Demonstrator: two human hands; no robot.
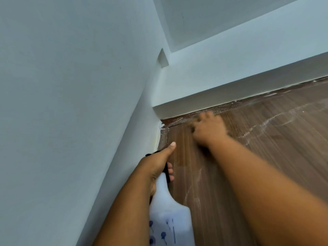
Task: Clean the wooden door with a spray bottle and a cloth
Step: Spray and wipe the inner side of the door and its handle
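Two hands are up at the top left corner of the wooden door, which fills the lower right of the view and runs up to the pale wall and the beam over the frame. Our left hand has its grip wrapped round the neck of the spray bottle, fingers curled under the black trigger head and the thumb pointing straight up along the door's edge; the nozzle seems to face the corner. Our right hand is pressed against the wood just under the top rail. It is blurred, and we cannot tell how its fingers lie or whether a cloth is under it; no cloth shows anywhere.

We judge the bottle to be light, translucent plastic, stiff at the neck and softer in the body, so the neck is the right place to hold it: a squeeze lower down would flex the walls. If mist settles on it, it could turn slippery. How full it is we cannot see.

The door itself is rigid and fixed, with a smooth laminate-looking face that should let a wipe glide. White streaks and smears arc across it to the right of the right hand, and chalky specks crowd the top rail, so most of the panel looks uncleaned. Pressure there should be flat and even, since the rail's rough paint edge may snag.
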